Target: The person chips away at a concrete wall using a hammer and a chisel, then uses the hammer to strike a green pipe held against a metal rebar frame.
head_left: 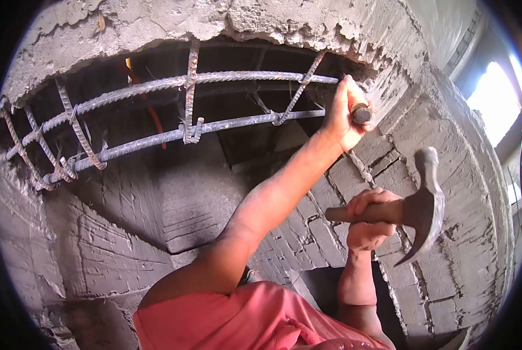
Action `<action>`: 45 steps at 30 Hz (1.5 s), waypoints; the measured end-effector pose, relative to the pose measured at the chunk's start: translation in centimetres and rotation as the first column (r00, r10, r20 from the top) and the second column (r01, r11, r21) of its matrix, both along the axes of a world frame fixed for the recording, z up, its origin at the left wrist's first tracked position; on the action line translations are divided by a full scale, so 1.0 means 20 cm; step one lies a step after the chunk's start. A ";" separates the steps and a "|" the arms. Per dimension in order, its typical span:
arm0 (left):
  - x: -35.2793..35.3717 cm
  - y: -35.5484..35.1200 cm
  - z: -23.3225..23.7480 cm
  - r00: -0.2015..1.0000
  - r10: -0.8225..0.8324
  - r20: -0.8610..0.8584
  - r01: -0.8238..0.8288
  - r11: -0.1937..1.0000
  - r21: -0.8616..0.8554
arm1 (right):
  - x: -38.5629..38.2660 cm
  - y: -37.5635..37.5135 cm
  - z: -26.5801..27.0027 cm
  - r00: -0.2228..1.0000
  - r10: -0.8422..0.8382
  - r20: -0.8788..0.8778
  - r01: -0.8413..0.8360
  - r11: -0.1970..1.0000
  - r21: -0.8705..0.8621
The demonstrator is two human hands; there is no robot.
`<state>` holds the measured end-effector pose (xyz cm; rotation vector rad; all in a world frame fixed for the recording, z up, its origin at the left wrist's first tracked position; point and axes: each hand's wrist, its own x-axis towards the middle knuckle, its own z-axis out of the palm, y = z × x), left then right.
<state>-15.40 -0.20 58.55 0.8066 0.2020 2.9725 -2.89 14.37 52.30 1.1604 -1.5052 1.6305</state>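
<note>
My left hand (pixel 348 111) is closed around a metal chisel (pixel 361 115), whose round butt end faces me. The chisel's tip is hidden behind my fingers, against the rough concrete edge at the right end of the opening. Lower and to the right, my right hand (pixel 373 217) grips a claw hammer (pixel 427 204) by its handle, close below the head. The hammer's face points up and its curved claw points down. A gap separates the hammer from the chisel.
Ribbed steel bars (pixel 156 139) with cross ties span the dark opening left of my hands. Broken concrete (pixel 307 20) overhangs it. A brick wall (pixel 430 274) with mortar joints stands at right. An orange cable (pixel 155 118) hangs inside the opening.
</note>
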 end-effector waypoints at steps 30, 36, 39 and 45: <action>-0.13 -0.01 0.04 0.977 0.208 -0.053 -0.210 0.977 -0.023 | 0.22 -0.11 0.24 0.924 0.211 -0.319 -0.266 0.954 -0.140; -0.14 -0.06 0.12 0.980 0.201 0.015 -0.201 0.979 0.034 | 0.02 -0.13 0.08 0.921 -0.320 0.222 0.227 0.904 0.363; -0.10 -0.06 0.09 0.970 0.223 -0.092 -0.217 0.974 0.068 | 0.19 -0.17 0.21 0.990 -0.131 -0.046 0.136 0.984 0.117; -0.09 -0.05 0.09 0.971 0.227 -0.074 -0.219 0.970 0.105 | -0.01 -0.08 0.14 0.877 -0.269 -0.399 0.372 0.905 0.207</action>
